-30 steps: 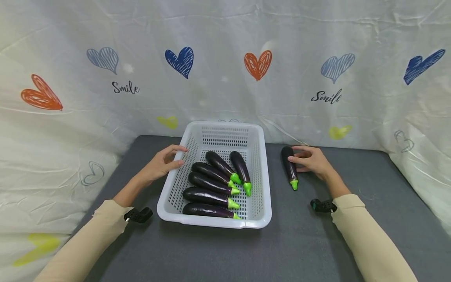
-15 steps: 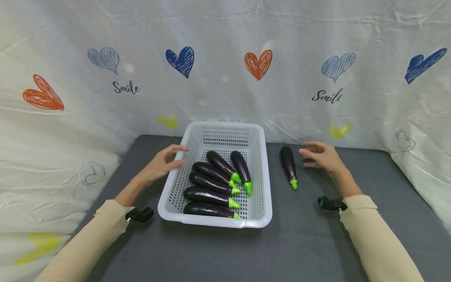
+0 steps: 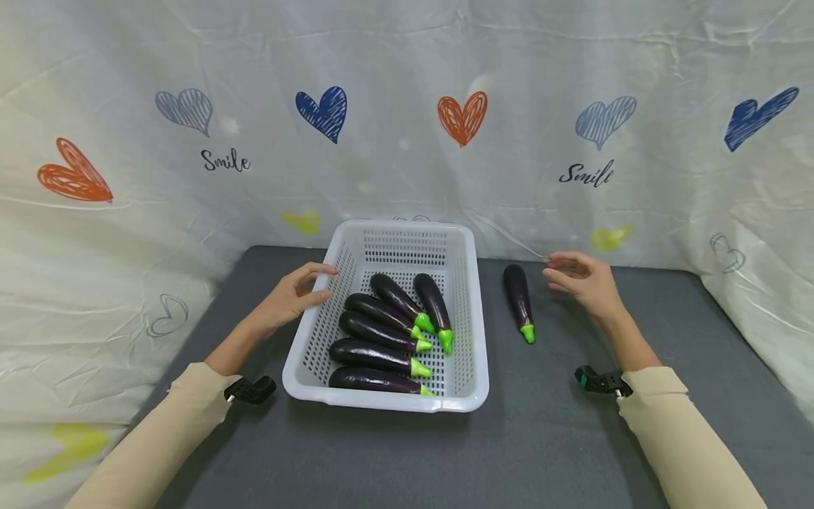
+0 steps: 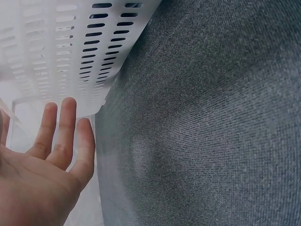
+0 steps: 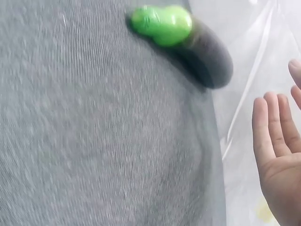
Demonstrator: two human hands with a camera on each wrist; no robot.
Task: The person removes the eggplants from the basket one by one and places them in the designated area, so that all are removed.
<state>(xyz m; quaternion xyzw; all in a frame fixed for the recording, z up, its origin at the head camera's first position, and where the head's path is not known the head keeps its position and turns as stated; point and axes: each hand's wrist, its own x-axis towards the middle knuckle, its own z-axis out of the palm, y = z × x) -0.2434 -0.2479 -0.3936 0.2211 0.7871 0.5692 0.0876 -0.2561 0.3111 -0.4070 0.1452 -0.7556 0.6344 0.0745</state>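
Observation:
A white perforated plastic basket [image 3: 470,318] stands mid-table with several dark purple eggplants [image 3: 374,355] inside, their green stem ends pointing right and toward the front. My left hand [image 3: 292,293] is at the basket's left rim, fingers extended along it; the left wrist view shows these fingers [image 4: 67,127] relaxed beside the slotted wall. One more eggplant [image 3: 518,300] lies on the table to the right of the basket, green end toward me. Just right of it is my right hand [image 3: 585,281], holding nothing, with fingers [image 5: 277,125] straight and apart from the eggplant in the right wrist view.
The table has a dark grey cloth [image 3: 407,459]. A pale curtain [image 3: 394,162] printed with hearts and "Smile" hangs directly behind the table's back edge and along its left and right sides.
My right hand has released the lone eggplant and drawn away to the right. That eggplant stays on the table. My left hand has kept its place at the basket rim.

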